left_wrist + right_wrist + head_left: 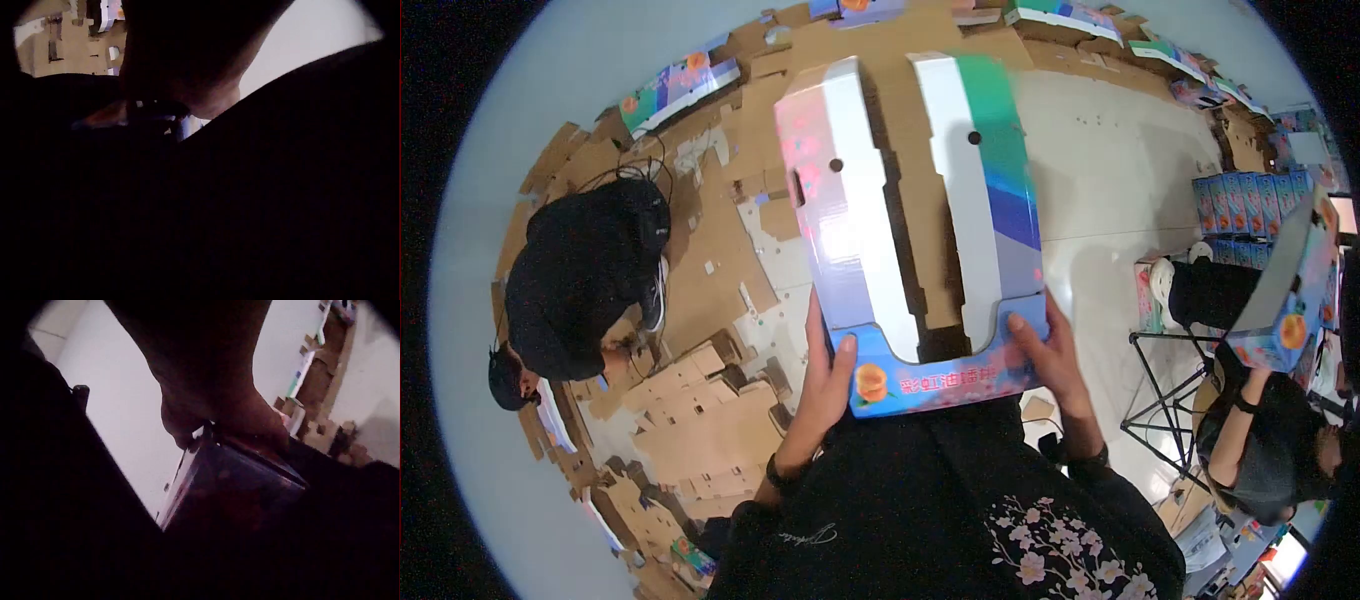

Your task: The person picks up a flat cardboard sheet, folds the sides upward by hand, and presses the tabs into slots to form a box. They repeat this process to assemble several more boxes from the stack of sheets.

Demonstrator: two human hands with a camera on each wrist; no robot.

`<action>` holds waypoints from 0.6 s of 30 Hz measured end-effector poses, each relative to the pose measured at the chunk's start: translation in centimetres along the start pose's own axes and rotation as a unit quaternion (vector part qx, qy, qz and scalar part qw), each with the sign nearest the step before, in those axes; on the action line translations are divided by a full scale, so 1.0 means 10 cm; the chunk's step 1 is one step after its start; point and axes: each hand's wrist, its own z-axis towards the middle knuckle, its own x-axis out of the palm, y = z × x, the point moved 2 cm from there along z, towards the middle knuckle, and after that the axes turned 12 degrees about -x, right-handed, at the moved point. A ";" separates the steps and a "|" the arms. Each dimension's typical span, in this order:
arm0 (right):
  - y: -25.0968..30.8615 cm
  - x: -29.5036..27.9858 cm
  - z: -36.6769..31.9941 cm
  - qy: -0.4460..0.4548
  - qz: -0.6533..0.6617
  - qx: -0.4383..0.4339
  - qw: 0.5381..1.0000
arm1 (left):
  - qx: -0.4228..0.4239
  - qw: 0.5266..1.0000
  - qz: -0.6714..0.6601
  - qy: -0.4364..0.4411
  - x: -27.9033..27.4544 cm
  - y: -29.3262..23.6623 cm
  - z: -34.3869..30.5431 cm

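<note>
A printed cardboard box (945, 384) is held in front of the body in the head view. Its blue end panel bears a peach picture and pink lettering; white inner strips flank a long gap showing brown cardboard. My left hand (829, 378) grips the box's near left corner, thumb over the end panel. On the near right corner, my right hand (1057, 362) holds it the same way. The right wrist view shows the right hand (219, 412) around a dark box corner (231, 487). Deep shadow hides most of the left wrist view.
Flattened brown cardboard (700, 430) covers the floor at left, where a person in black (580, 270) bends down. At right, another person (1260, 450) holds a similar box (1290, 290) near a black folding frame (1165, 400). Several printed boxes (1250, 205) stand stacked behind.
</note>
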 end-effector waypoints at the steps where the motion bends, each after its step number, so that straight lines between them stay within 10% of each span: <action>1: 0.17 -0.09 0.07 0.003 0.004 -0.021 1.000 | 0.024 0.999 0.030 0.011 0.01 -0.09 0.01; 9: 2.02 -0.47 0.11 0.122 -0.391 -0.323 0.853 | 0.391 0.896 0.122 -0.172 -0.80 -1.85 0.43; 18: 1.93 -0.59 0.16 0.178 -0.421 -0.331 0.825 | 0.170 0.985 -0.002 -0.011 -0.42 -1.87 0.64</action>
